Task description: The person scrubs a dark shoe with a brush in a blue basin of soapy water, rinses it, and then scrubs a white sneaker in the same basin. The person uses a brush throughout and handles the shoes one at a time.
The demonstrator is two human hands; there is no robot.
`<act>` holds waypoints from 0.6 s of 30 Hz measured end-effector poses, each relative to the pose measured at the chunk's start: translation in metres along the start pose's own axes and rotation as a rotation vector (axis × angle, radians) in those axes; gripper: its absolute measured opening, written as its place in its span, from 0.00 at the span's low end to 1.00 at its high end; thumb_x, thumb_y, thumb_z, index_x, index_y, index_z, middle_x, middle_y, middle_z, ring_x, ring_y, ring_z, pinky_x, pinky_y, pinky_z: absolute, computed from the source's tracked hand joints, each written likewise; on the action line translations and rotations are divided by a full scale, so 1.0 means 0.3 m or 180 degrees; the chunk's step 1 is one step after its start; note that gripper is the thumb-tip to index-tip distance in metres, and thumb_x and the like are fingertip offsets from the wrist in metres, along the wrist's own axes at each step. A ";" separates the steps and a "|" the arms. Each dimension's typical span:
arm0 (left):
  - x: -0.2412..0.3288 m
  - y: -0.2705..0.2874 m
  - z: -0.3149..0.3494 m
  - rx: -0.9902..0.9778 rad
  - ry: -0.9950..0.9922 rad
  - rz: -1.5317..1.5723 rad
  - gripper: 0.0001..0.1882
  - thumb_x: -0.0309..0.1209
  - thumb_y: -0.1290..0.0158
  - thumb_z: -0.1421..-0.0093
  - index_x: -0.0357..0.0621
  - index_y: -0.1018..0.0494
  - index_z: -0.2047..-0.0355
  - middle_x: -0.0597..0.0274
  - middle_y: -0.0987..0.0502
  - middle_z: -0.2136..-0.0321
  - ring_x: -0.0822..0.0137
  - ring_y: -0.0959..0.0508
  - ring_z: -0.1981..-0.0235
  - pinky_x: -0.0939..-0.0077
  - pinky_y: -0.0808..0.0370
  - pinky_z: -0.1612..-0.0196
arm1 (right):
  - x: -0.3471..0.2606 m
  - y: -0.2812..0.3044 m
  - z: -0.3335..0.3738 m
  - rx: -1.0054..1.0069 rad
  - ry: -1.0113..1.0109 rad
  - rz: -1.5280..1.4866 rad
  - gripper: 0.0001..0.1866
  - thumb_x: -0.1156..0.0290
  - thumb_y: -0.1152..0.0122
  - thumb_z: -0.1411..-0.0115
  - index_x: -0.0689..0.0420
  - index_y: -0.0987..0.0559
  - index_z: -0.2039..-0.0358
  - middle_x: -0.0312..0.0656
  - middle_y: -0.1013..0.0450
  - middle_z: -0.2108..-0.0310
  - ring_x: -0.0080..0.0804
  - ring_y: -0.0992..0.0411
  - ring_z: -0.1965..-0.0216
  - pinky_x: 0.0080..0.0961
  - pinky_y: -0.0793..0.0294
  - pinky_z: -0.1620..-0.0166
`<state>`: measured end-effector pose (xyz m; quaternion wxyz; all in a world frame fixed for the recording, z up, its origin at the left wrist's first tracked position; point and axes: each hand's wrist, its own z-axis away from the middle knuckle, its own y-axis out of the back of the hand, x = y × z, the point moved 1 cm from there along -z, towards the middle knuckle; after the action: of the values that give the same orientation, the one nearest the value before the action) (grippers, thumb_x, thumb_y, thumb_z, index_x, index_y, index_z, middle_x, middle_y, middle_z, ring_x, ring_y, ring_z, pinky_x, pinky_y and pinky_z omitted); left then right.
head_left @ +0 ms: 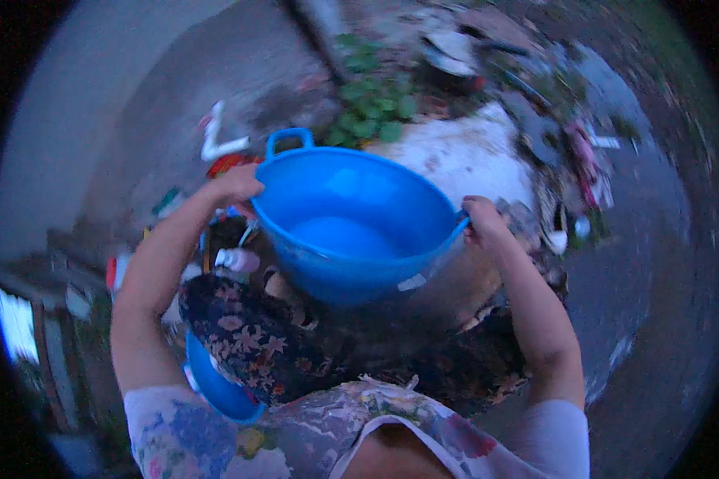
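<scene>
A large blue plastic basin (351, 219) is held out in front of me, tilted so that its inside faces me. My left hand (240, 188) grips the left side of its rim, fingers closed round the edge. On the right, my right hand (481, 219) is closed on the rim or a handle there; the grip partly hides which. One loop handle (290, 141) stands free at the far left of the rim. No separate object shows inside the basin. Its lower part hangs over the ground between my knees.
A second blue basin (220, 383) lies beside my left leg. A pale bottle (237, 260) and a bent white pipe (222, 136) are to the left. Leafy plants (371, 108) grow beyond, next to a pale slab (463, 152). Mixed clutter, including something pink (587, 164), lines the right.
</scene>
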<state>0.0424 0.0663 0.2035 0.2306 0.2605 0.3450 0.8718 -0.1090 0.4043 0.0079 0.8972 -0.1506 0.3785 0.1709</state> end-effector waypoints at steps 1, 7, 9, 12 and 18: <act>-0.091 -0.015 -0.016 0.0013 0.0132 0.0188 0.26 0.27 0.56 0.46 0.40 0.44 0.46 0.49 0.28 0.58 0.58 0.22 0.64 0.64 0.20 0.69 | -0.031 -0.040 0.005 0.0039 0.0304 0.0281 0.23 0.68 0.56 0.41 0.60 0.38 0.45 0.39 0.36 0.77 0.26 0.41 0.88 0.25 0.42 0.88; -0.702 -0.144 -0.298 0.0463 -0.0004 0.1412 0.34 0.26 0.50 0.50 0.41 0.48 0.42 0.47 0.31 0.53 0.57 0.24 0.59 0.62 0.20 0.70 | -0.144 -0.371 -0.060 0.0047 0.1330 0.0779 0.26 0.70 0.57 0.40 0.61 0.41 0.41 0.39 0.35 0.80 0.25 0.40 0.89 0.23 0.41 0.90; -0.716 -0.121 -0.314 0.0620 -0.0220 0.1149 0.38 0.26 0.47 0.51 0.38 0.51 0.42 0.47 0.30 0.54 0.56 0.24 0.59 0.59 0.21 0.66 | -0.140 -0.441 -0.117 0.0120 0.1698 0.0969 0.25 0.70 0.57 0.40 0.61 0.40 0.42 0.38 0.35 0.81 0.24 0.39 0.88 0.22 0.41 0.89; -0.865 -0.162 -0.440 0.1275 -0.0461 0.0666 0.40 0.35 0.49 0.47 0.44 0.57 0.39 0.42 0.29 0.56 0.51 0.26 0.55 0.59 0.29 0.54 | -0.067 -0.495 -0.230 0.0177 0.2108 0.1612 0.24 0.71 0.55 0.41 0.60 0.39 0.43 0.38 0.32 0.78 0.23 0.36 0.84 0.21 0.37 0.86; -0.950 -0.369 -0.529 0.1870 -0.0656 0.1599 0.27 0.34 0.50 0.43 0.40 0.42 0.45 0.47 0.25 0.61 0.51 0.24 0.59 0.59 0.29 0.54 | -0.242 -0.607 -0.336 0.1132 0.3819 0.5323 0.28 0.66 0.46 0.44 0.56 0.37 0.43 0.55 0.34 0.56 0.54 0.34 0.55 0.43 0.34 0.54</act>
<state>0.1857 -0.1033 -0.0600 -0.0407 0.4776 0.4802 0.7346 -0.1433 0.1868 0.0193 0.1667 0.2335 0.7652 0.5764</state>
